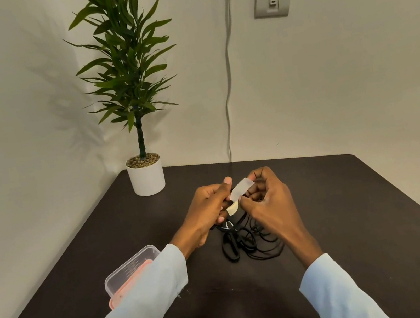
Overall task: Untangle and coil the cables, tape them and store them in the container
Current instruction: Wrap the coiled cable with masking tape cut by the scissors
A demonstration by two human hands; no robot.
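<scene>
A person's left hand (211, 208) grips the black cable bundle (246, 238) above the dark table's (348, 205) middle while the right hand (267, 199) pinches a pale tape strip (239, 189) slanting up-right, just beside it.

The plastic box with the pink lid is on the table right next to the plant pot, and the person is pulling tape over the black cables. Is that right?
Not quite. The head view shows the plastic box near the person's left sleeve, well apart from the plant pot at the table's far corner. The rest holds: both hands, left and right, stretch tape over the black cables.
</scene>
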